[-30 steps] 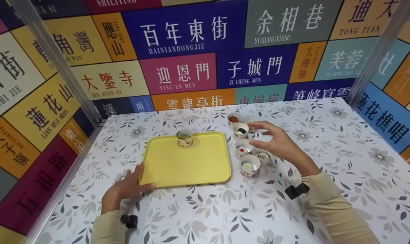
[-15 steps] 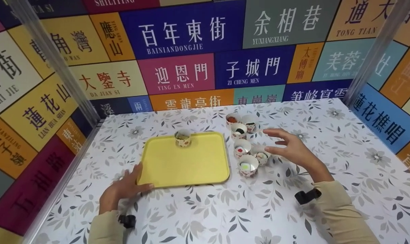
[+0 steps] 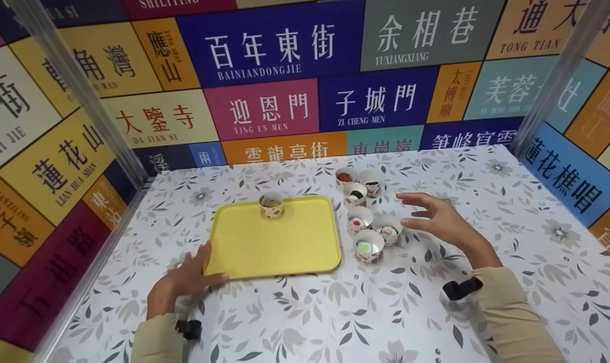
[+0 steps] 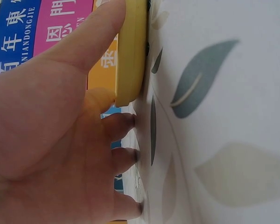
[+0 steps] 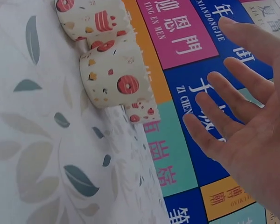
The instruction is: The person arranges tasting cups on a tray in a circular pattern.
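Note:
My left hand (image 3: 186, 276) rests at the near left corner of a yellow tray (image 3: 279, 247), thumb along the front edge and fingers along the left side. In the left wrist view, the fingers are spread, with several fingertips at the tabletop. One printed paper cup (image 3: 273, 210) stands at the tray's back edge with something greenish inside. Over the table, my right hand (image 3: 443, 222) is held with fingers apart and nothing in it. Left of it stands the nearest paper cup (image 3: 388, 233), with a small roll-like piece inside. The right wrist view shows a cup (image 5: 114, 77) printed with doughnuts.
Right of the tray, several more paper cups cluster: a front cup (image 3: 369, 247) with a green-and-white piece, a cup with a red dot (image 3: 359, 222), and a back cup (image 3: 345, 178) with orange-red contents. A sign-covered wall (image 3: 264, 106) stands behind.
My right hand has moved away from the cups, to the right and slightly nearer, uncovering the cups it overlapped. My left hand stays at the tray corner.

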Tool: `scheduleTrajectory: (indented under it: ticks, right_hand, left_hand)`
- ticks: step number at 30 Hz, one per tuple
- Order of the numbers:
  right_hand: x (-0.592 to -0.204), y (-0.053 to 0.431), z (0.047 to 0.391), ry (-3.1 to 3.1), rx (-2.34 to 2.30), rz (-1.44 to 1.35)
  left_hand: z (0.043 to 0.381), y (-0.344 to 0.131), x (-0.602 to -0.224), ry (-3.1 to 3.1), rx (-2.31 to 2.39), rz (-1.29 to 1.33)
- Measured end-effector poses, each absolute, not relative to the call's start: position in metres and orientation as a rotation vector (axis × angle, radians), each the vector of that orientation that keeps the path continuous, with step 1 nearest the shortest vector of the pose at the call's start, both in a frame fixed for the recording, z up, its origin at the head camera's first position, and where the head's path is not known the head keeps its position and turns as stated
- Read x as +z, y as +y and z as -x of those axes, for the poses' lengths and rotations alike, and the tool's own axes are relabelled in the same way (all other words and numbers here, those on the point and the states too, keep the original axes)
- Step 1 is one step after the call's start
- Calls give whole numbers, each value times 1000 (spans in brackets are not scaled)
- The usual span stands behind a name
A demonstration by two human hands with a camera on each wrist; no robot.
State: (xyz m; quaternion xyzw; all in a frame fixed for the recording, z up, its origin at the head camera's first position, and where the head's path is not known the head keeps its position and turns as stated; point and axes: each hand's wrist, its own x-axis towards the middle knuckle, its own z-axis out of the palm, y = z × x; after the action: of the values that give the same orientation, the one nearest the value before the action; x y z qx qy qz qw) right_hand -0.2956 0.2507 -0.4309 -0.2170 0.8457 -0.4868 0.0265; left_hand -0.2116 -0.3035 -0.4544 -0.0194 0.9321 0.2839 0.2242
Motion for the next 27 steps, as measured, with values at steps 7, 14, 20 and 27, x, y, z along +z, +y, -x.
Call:
scheduleTrajectory:
  ticks: [7,14,20,27]
  right_hand:
    - [-445,257,301,2581,-1463,643]
    - [-453,262,304,2486,-1466,672]
    - [-460,266,307,2447,-1477,666]
    - [-466,259,308,2415,-1467,695]
  left_hand:
    - [212,-304,-453,2574,768,84]
    - [212,-303,-455,2566,755,111]
    - [213,-303,-454,2561,761,122]
    - [211,-304,-453,2544,857,65]
